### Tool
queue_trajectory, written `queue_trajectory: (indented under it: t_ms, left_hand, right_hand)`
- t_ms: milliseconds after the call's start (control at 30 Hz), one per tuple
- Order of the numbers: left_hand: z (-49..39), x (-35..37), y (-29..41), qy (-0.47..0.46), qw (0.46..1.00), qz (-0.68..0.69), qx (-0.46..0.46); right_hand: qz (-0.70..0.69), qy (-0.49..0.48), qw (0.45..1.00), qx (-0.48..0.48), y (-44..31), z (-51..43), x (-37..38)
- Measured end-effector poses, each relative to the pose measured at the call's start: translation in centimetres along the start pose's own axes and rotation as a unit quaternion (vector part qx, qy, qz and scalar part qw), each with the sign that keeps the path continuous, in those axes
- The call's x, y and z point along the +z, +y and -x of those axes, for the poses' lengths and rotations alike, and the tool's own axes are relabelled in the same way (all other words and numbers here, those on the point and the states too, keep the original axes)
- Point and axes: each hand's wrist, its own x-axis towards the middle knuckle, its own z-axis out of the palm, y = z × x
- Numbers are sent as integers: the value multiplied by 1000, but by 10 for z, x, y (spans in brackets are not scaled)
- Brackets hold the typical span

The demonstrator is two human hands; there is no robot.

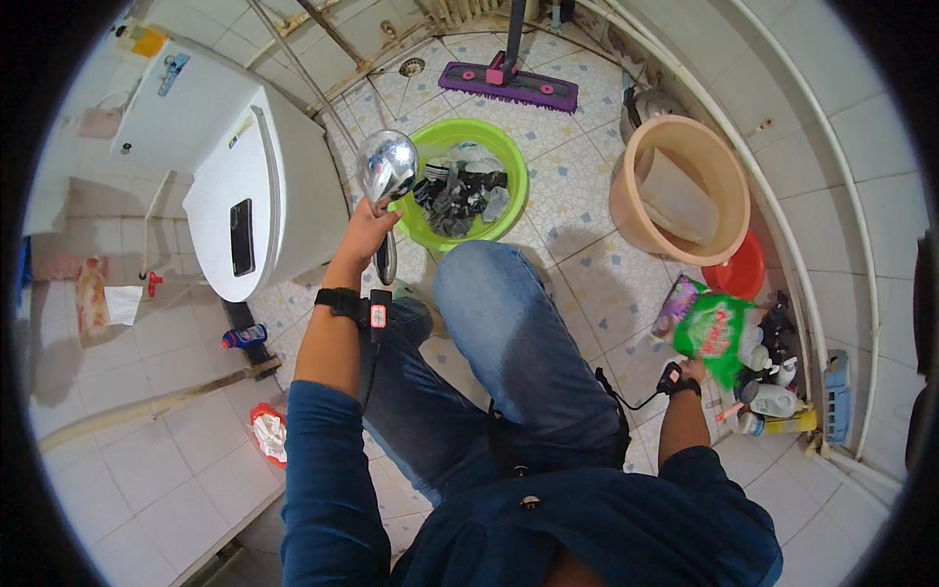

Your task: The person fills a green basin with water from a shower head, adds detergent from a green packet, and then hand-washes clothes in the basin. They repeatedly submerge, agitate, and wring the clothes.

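My left hand point(367, 233) grips the handle of a chrome shower head point(388, 165), whose round head overlaps the left rim of a lime-green basin point(519, 169). Dark and grey cloth items point(458, 198), one of them striped, lie in the basin on the tiled floor. At the right, my right hand point(691, 370) is at the lower edge of a green plastic detergent bag point(710, 334); its fingers are largely hidden, so how it holds the bag is unclear. A purple packet point(678, 302) lies beside the bag.
A white toilet point(304, 183) stands left, with a black phone point(241, 236) on its lid. A peach bucket point(623, 205) and a red basin point(741, 271) are at the right, near several bottles point(774, 401). A purple flat mop point(506, 84) rests beyond the green basin.
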Motion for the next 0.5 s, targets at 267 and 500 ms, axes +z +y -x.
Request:
queue_trajectory:
  t_ms: [267,500]
  left_hand:
    - [-1,-7,-4,-42,999,22,-18]
    - [-7,-31,-33,-113,992,-58,-27]
  right_hand:
    - [-340,24,865,367,-43,21,50]
    - [-331,-212,917,62,-225,54,79]
